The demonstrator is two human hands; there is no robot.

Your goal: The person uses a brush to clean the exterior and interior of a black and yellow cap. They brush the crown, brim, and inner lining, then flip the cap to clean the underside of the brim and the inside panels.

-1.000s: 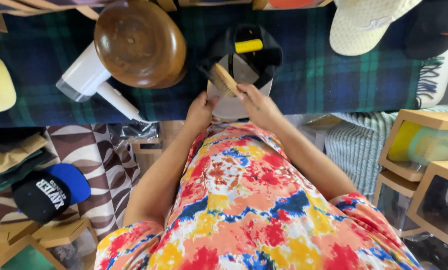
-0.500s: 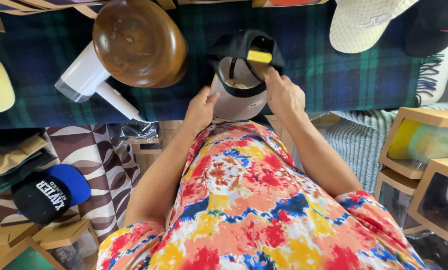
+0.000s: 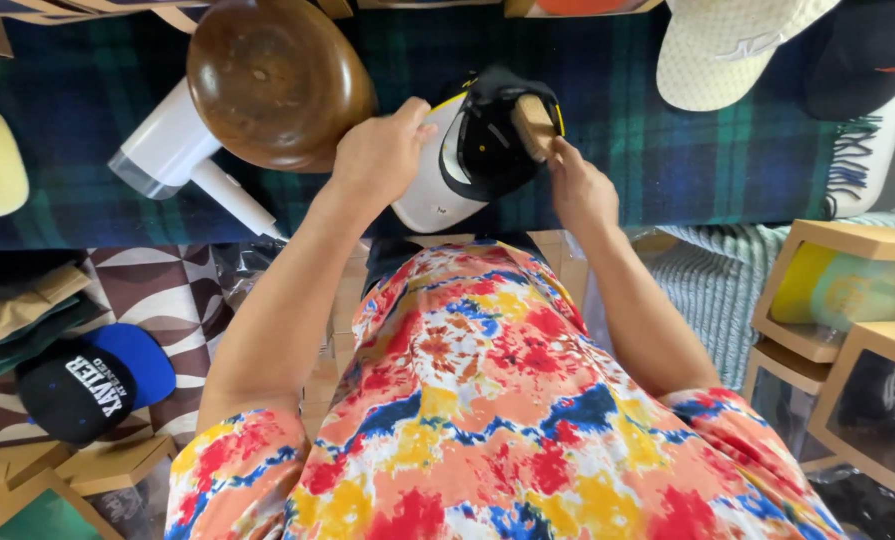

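Note:
A white and black cap (image 3: pixel 467 150) with a yellow edge lies tilted on the dark plaid cloth (image 3: pixel 667 170). My left hand (image 3: pixel 382 150) grips the cap's left rim and holds it up. My right hand (image 3: pixel 577 185) holds a small wooden brush (image 3: pixel 534 125) pressed against the black inside of the cap. My flowered shirt (image 3: pixel 487 400) fills the lower middle of the view.
A round brown wooden hat block (image 3: pixel 272 75) stands left of the cap, with a white hair dryer (image 3: pixel 182 160) beside it. A cream cap (image 3: pixel 727 50) lies at the top right. A black and blue cap (image 3: pixel 92 380) sits at lower left, wooden display boxes (image 3: pixel 847 340) at right.
The cap has been turned and tilted, black inside now up. My right hand moved from the cap's right side and now presses the brush into it.

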